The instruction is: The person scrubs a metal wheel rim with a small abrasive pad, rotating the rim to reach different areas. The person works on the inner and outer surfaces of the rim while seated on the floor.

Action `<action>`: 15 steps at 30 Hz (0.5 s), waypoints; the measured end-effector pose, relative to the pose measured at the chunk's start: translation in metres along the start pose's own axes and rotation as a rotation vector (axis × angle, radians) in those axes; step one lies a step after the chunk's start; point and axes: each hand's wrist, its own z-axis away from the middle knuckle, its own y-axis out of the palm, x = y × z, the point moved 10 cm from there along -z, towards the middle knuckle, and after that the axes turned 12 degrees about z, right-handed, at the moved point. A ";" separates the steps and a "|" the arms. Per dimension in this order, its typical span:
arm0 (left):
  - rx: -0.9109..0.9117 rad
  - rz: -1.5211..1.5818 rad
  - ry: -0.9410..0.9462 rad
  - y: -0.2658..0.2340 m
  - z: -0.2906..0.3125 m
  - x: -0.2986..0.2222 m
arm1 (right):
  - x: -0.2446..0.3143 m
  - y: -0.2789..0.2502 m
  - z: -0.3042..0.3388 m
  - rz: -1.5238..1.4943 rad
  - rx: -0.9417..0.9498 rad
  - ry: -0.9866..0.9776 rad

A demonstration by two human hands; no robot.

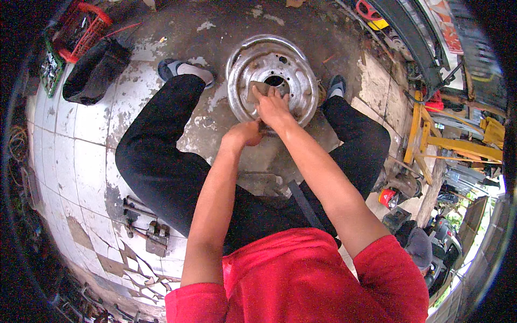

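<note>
A silvery steel wheel rim (305, 81) lies between my feet, its face with the dark centre hole turned up toward me. My right hand (276, 109) reaches into its dish and presses a small brownish sheet, seemingly sandpaper (253, 90), against the metal just left of the hole. The fingers lie over the sheet, with the thumb side toward the left. At the near left edge of the rim, my left hand (245, 134) is curled round the lip. Some of its fingertips are hidden there.
To the left are a black bag (96, 72) and a red plastic crate (89, 32). Metal tools (156, 237) lie on the cracked white tiles by my left leg. A yellow metal frame (458, 148) and a red lamp-like item (388, 198) stand to the right.
</note>
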 end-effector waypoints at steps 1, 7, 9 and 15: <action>0.014 -0.019 0.012 0.000 -0.001 0.001 | 0.001 -0.002 -0.003 0.010 0.000 0.001; 0.020 -0.018 0.008 -0.006 0.001 -0.005 | -0.002 -0.010 -0.001 -0.099 0.057 0.019; 0.025 -0.027 0.027 -0.004 0.004 -0.002 | 0.004 -0.010 0.006 -0.107 0.047 -0.001; -0.037 0.045 0.055 -0.006 0.006 -0.009 | 0.003 -0.005 0.015 -0.017 0.049 -0.036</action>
